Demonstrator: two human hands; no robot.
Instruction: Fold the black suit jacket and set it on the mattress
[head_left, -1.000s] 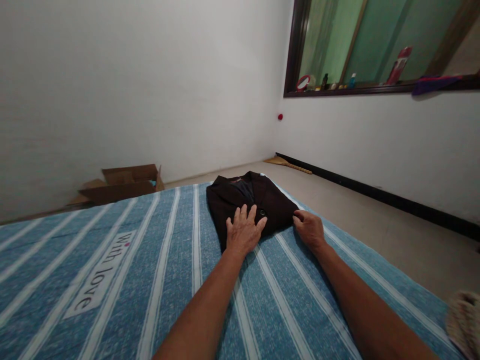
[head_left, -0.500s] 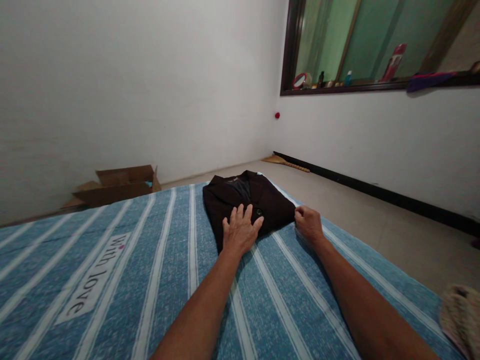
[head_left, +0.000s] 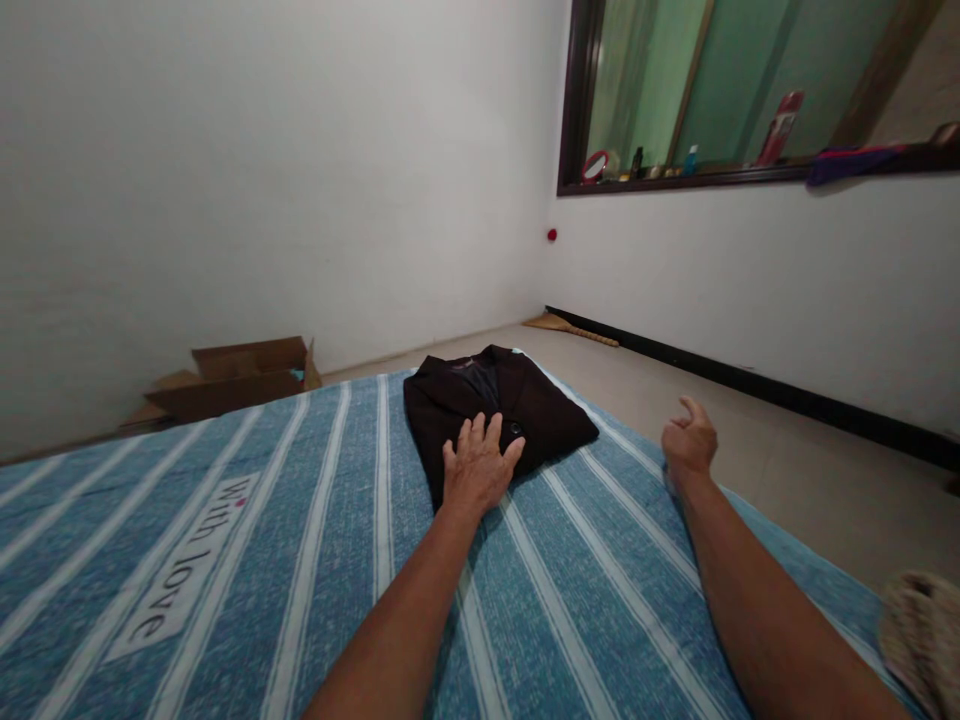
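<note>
A folded dark jacket point(head_left: 517, 400) with a black button lies near the far edge of a blue bed cover with white stripes point(head_left: 315, 560). My left hand point(head_left: 475, 470) rests flat on the jacket's near edge, fingers spread. My right hand point(head_left: 690, 440) hovers near the bed's right edge, clear of the jacket, fingers loosely curled and holding nothing.
An open cardboard box point(head_left: 240, 372) sits on the floor by the left wall. A broom point(head_left: 574, 327) lies in the far corner. A window ledge point(head_left: 697, 172) holds bottles and a small mirror. A woolly cloth point(head_left: 919, 625) shows at the lower right.
My right hand has let go of the jacket's right corner and moved right, off the jacket. My left hand stays pressed on the jacket.
</note>
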